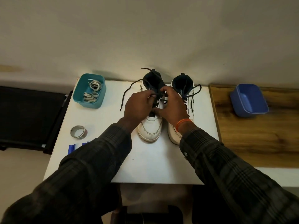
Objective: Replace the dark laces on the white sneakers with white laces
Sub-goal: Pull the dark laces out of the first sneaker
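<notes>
On white table (145, 167) by beige wall (145, 29), both hands (139, 104) pinching dark lace (127, 89).

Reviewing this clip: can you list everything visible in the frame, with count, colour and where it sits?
sneakers: 2, white, side by side on the white table
dark laces: on both sneakers, left one's loosened
teal tub: 1, table's far-left corner
white laces: bundled inside the teal tub
tape roll: 1, silvery, left of table
blue item: partly hidden, table's left edge
blue tub: 1, on wooden surface at right
left hand: pinches dark lace
right hand: grips left sneaker's tongue area
</notes>
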